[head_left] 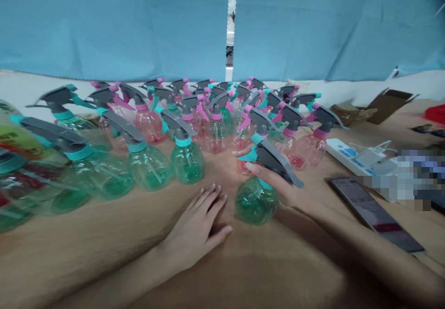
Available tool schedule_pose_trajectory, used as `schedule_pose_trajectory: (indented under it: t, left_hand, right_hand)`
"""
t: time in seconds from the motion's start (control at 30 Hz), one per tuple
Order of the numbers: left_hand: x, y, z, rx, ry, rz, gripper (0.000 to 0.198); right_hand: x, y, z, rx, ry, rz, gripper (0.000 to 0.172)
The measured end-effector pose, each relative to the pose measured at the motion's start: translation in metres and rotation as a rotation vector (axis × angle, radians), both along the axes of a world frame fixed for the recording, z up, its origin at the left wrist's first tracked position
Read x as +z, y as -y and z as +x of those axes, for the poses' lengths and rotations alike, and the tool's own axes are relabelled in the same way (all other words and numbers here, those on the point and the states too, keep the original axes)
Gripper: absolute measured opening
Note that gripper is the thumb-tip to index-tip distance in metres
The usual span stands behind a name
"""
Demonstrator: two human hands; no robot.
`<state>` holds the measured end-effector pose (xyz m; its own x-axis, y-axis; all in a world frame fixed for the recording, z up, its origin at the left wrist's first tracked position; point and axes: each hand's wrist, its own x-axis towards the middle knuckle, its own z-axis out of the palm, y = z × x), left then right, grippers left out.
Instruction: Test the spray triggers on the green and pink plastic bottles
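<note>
My right hand [274, 183] is closed round the neck of a green spray bottle [256, 203] with a teal collar and grey trigger head. That bottle tilts a little, and I cannot tell whether its base touches the table. My left hand [194, 228] lies flat on the wooden table, fingers stretched out and holding nothing, just left of the bottle. Beyond it stands another green spray bottle [187, 163]. More green bottles [149, 167] line up to the left. Several pink spray bottles [313, 149] with pink collars are crowded behind my right hand.
A phone [375, 214] lies on the table at the right, near a white power strip [347, 156] with a plugged-in charger. Farther back are an open cardboard box [391, 105] and a red object [434, 113]. A blue cloth [139, 26] hangs behind the table.
</note>
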<state>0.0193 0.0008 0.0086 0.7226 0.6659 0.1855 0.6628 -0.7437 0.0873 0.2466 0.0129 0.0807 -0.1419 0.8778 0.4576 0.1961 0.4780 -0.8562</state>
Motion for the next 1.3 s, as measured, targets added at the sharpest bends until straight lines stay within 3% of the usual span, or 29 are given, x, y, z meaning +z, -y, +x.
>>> schedule_pose_trajectory:
  t: [0.3,0.6,0.83,1.17,1.3]
  left_hand:
    - [0.000,0.000,0.001,-0.002,-0.013,0.005,0.061]
    - [0.000,0.000,0.000,-0.006,0.011,-0.013,0.060]
    - [-0.001,0.000,0.000,0.000,0.007,-0.016,0.061]
    - [-0.002,-0.001,-0.001,-0.010,0.010,-0.007,0.059]
    - [-0.001,0.000,0.000,-0.012,0.004,-0.009,0.059]
  right_hand:
    - [0.008,0.000,0.002,-0.053,0.167,0.100,0.020]
    - [0.006,0.000,0.003,-0.020,0.142,0.085,0.023]
    - [0.008,0.002,0.002,-0.043,0.157,0.105,0.035]
    - [0.016,0.006,0.001,-0.017,0.149,0.079,0.035]
    - [0.013,0.004,0.001,-0.021,0.128,0.068,0.024]
